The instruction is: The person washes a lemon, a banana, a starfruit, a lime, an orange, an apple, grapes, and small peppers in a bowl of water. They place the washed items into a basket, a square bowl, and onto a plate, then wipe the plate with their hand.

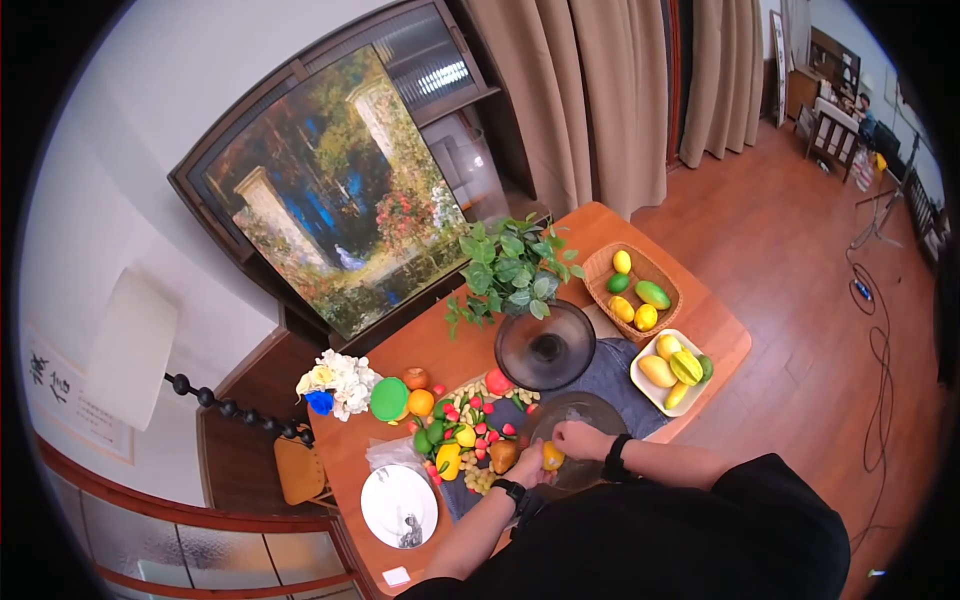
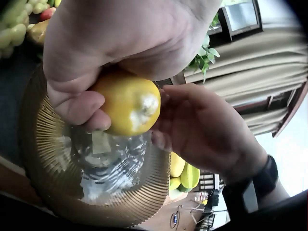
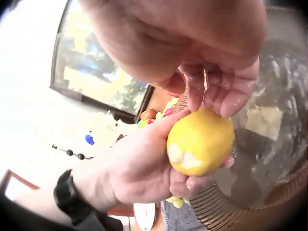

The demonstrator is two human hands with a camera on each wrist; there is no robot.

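My left hand (image 1: 526,468) grips a yellow lemon (image 3: 201,142) from below, thumb along one side and fingertips curled round the other. The pale tip of the lemon shows in both wrist views. My right hand (image 1: 580,440) is beside it, its wet, slightly bent fingertips right at the upper side of the lemon in the right wrist view. Both hands are over a ribbed, amber-tinted glass bowl (image 2: 44,161) that holds water. A pale square patch (image 2: 100,143) shows at the bottom of the bowl.
Left of the bowl lies a spread of fruit, with a pear (image 1: 503,456) and green grapes (image 1: 478,481). A dark glass dish (image 1: 518,352) stands behind. Right are a wicker basket (image 1: 598,283) and a yellow tray (image 1: 640,384), both with fruit. A white plate (image 1: 385,495) is at left.
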